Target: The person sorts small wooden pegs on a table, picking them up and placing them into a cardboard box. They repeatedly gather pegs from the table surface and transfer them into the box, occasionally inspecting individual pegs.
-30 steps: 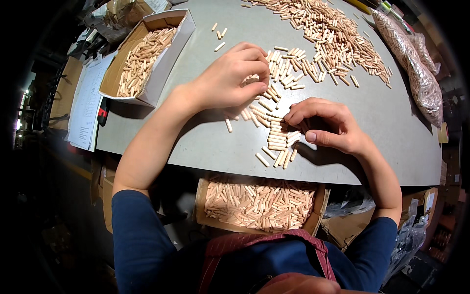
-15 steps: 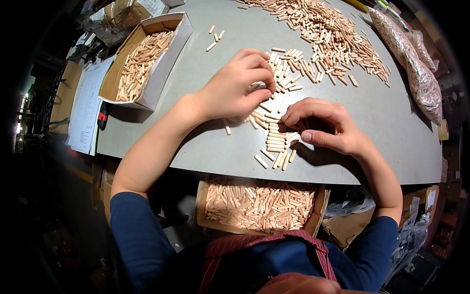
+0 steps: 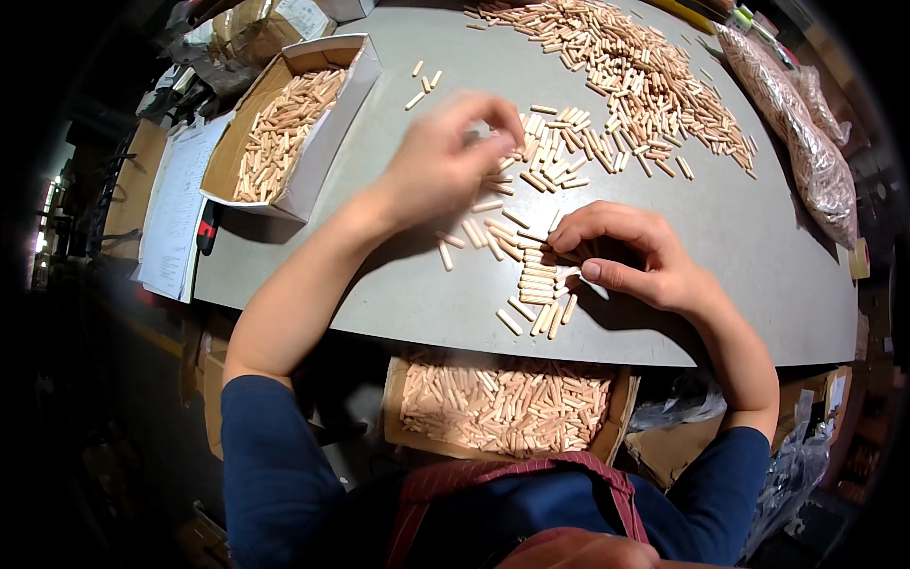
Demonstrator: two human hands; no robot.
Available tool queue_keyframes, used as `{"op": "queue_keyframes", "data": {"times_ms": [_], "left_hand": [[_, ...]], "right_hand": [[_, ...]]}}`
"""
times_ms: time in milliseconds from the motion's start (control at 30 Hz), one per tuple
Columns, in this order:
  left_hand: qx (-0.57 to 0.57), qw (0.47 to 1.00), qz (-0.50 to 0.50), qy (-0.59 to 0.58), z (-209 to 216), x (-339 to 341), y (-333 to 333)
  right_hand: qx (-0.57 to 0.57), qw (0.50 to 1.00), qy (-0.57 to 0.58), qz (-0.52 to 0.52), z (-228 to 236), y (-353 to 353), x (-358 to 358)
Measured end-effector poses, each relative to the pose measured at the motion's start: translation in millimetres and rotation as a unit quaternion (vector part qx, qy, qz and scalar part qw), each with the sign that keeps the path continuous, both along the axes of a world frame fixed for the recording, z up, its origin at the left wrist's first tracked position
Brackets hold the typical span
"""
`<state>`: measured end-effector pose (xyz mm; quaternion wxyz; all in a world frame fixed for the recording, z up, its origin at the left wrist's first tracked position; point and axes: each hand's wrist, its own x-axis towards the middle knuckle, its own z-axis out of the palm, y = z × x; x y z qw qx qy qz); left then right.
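Short pale wooden dowels with rounded ends lie loose on the grey tabletop. My left hand (image 3: 444,156) hovers over scattered dowels (image 3: 550,171) left of centre; it is smeared by motion, with fingers curled, and I cannot make out anything in them. Close by on the right, my right hand (image 3: 633,248) rests beside a neat stack of dowels (image 3: 537,283) lying side by side. Its fingers curve over the stack's upper right end, while the thumb stands apart from them. What lies under that palm is hidden in shadow.
A large heap of dowels (image 3: 635,71) covers the far side. At the left stands a white cardboard box (image 3: 332,133) of dowels, beside paper sheets (image 3: 171,209). Another dowel-filled box (image 3: 393,403) sits below the front edge. A plastic bag of dowels (image 3: 796,133) lies far right.
My left hand has lifted and shifted slightly left, uncovering dowels beneath it. My right hand has stayed nearly in place. The whole view has shifted slightly.
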<state>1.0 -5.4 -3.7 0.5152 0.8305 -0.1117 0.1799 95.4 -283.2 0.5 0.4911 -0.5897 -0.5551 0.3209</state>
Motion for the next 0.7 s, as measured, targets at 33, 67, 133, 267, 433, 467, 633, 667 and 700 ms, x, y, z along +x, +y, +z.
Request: {"op": "queue_keyframes", "data": {"times_ms": [33, 67, 133, 267, 433, 467, 633, 667, 700], "left_hand": [[-0.115, 0.992, 0.017, 0.043, 9, -2, 4], [-0.190, 0.979, 0.069, 0.014, 18, 1, 17], [-0.516, 0.854, 0.022, -0.058, 25, 9, 63], [-0.713, 0.688, -0.072, -0.115, 25, -4, 138], [-0.227, 0.952, 0.204, -0.036, 15, 25, 86], [-0.059, 0.968, 0.241, -0.026, 6, 29, 79], [0.333, 0.922, 0.199, 0.005, -43, 38, 91], [0.365, 0.912, 0.183, 0.040, -42, 38, 89], [0.335, 0.928, 0.156, 0.038, -43, 36, 86]], "right_hand": [[-0.007, 1.000, 0.007, -0.003, 1, -1, -1], [-0.011, 1.000, 0.014, -0.004, 2, 0, -2], [-0.015, 0.999, 0.034, -0.009, 2, -2, -3], [-0.013, 0.999, 0.030, -0.030, -4, -2, -3], [-0.006, 0.994, 0.087, -0.065, -15, 0, -2], [-0.005, 0.993, 0.097, -0.074, -15, 0, -1], [-0.006, 0.991, 0.092, -0.093, -14, 2, 3], [-0.004, 0.991, 0.099, -0.095, -15, 2, 4], [-0.001, 0.990, 0.106, -0.096, -17, 2, 5]]}}
